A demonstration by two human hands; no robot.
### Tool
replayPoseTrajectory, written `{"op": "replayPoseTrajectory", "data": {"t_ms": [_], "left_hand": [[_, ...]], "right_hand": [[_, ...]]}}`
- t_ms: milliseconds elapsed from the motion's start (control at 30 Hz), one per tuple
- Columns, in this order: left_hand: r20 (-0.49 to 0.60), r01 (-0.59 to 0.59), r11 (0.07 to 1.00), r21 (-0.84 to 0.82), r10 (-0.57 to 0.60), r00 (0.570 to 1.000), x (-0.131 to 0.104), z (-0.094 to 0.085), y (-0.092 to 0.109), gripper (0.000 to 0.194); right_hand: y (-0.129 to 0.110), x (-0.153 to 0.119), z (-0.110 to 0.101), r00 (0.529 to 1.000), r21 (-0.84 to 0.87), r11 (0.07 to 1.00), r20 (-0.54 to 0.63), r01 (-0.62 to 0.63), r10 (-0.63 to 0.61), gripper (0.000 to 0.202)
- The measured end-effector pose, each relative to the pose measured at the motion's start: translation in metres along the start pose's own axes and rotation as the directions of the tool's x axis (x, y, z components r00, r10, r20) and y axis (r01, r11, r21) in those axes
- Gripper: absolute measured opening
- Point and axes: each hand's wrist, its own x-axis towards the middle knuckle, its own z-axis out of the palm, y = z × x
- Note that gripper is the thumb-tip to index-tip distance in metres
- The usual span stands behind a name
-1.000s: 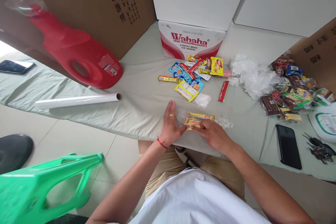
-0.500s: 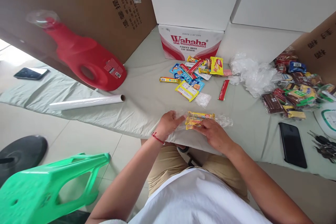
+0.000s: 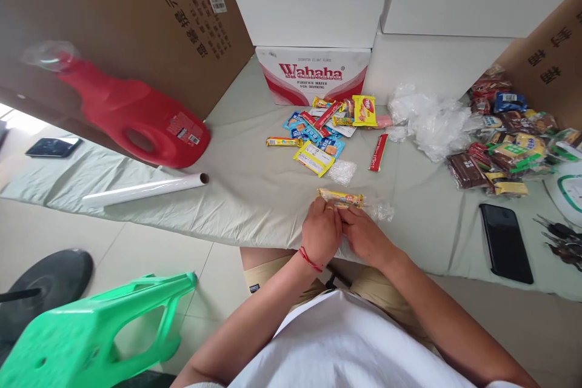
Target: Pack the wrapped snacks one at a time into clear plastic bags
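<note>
Near the centre of the frame, just below the middle, a yellow-wrapped snack bar lies lengthwise across the cloth-covered surface, close to its near edge, presumably because both forearms reach it easily there. The left hand covers the bar's near left part, and the right hand meets it from the right, fingers bunched together. The fingertips are hidden beneath the hands, so I cannot tell whether either grip is clenched on the packet or merely pressing it; meeting from two sides would suit steadying something light and slick. Clear plastic film sticks out at the bar's right end; whether it lies under or around the bar cannot be made out.

Farther up the frame, blue biscuit packets and a yellow-and-red packet lie in a loose pile before the Wahaha water carton, perhaps set back so the hands have room. A red stick packet lies apart, right of them. At centre left, the white roll rests on its side, its length probably easier to lay down than to stand
</note>
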Motion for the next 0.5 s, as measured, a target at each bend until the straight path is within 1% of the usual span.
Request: {"op": "replayPoseTrajectory", "data": {"t_ms": [33, 100, 133, 167, 200, 233, 267, 300, 333, 367, 400, 433, 467, 500], "left_hand": [[-0.013, -0.051, 0.996, 0.075, 0.052, 0.999, -0.005, 0.003, 0.001, 0.03], [-0.021, -0.115, 0.978, 0.175, 0.121, 0.992, -0.012, 0.007, -0.002, 0.035], [-0.021, -0.135, 0.969, 0.205, 0.143, 0.99, -0.014, 0.007, -0.003, 0.037], [-0.021, -0.147, 0.963, 0.224, 0.155, 0.988, -0.015, 0.007, -0.004, 0.038], [-0.026, -0.149, 0.961, 0.232, 0.159, 0.987, -0.015, 0.007, -0.005, 0.038], [-0.036, -0.146, 0.963, 0.229, 0.158, 0.987, -0.013, 0.007, -0.005, 0.037], [-0.051, -0.137, 0.967, 0.217, 0.151, 0.987, -0.012, 0.007, -0.005, 0.035], [-0.072, -0.119, 0.973, 0.199, 0.136, 0.988, -0.009, 0.007, -0.004, 0.033], [-0.098, -0.095, 0.979, 0.18, 0.114, 0.989, -0.007, 0.008, -0.004, 0.032], [-0.124, -0.068, 0.984, 0.164, 0.089, 0.988, -0.004, 0.01, -0.003, 0.034], [-0.146, -0.041, 0.987, 0.153, 0.064, 0.987, -0.002, 0.012, -0.003, 0.037], [-0.161, -0.017, 0.989, 0.148, 0.041, 0.986, 0.001, 0.014, -0.003, 0.04], [-0.167, 0.001, 0.989, 0.149, 0.024, 0.986, 0.003, 0.016, -0.003, 0.041], [-0.166, 0.013, 0.988, 0.153, 0.013, 0.986, 0.004, 0.018, -0.003, 0.039]], "right_hand": [[-0.003, -0.005, -0.002, 1.0, 0.048, 0.999, -0.009, 0.011, -0.011, 0.033], [-0.006, -0.018, -0.012, 0.999, 0.195, 0.981, -0.049, 0.023, -0.013, 0.035], [-0.007, -0.026, -0.02, 0.994, 0.265, 0.964, -0.108, -0.002, 0.032, 0.036], [-0.005, -0.032, -0.028, 0.972, 0.31, 0.949, -0.198, -0.057, 0.124, 0.035], [-0.001, -0.038, -0.036, 0.918, 0.327, 0.933, -0.307, -0.148, 0.253, 0.033], [0.004, -0.041, -0.043, 0.823, 0.325, 0.908, -0.415, -0.265, 0.389, 0.03], [0.011, -0.043, -0.049, 0.71, 0.314, 0.865, -0.496, -0.39, 0.5, 0.031], [0.018, -0.042, -0.052, 0.619, 0.299, 0.811, -0.53, -0.503, 0.579, 0.04], [0.026, -0.04, -0.054, 0.569, 0.28, 0.753, -0.515, -0.595, 0.641, 0.052], [0.032, -0.038, -0.053, 0.557, 0.256, 0.704, -0.459, -0.663, 0.692, 0.061], [0.036, -0.035, -0.051, 0.569, 0.222, 0.669, -0.378, -0.71, 0.73, 0.066], [0.039, -0.033, -0.049, 0.591, 0.179, 0.648, -0.287, -0.74, 0.754, 0.065], [0.039, -0.031, -0.046, 0.613, 0.135, 0.641, -0.202, -0.755, 0.764, 0.06], [0.037, -0.03, -0.043, 0.631, 0.105, 0.646, -0.143, -0.756, 0.762, 0.052]]}}
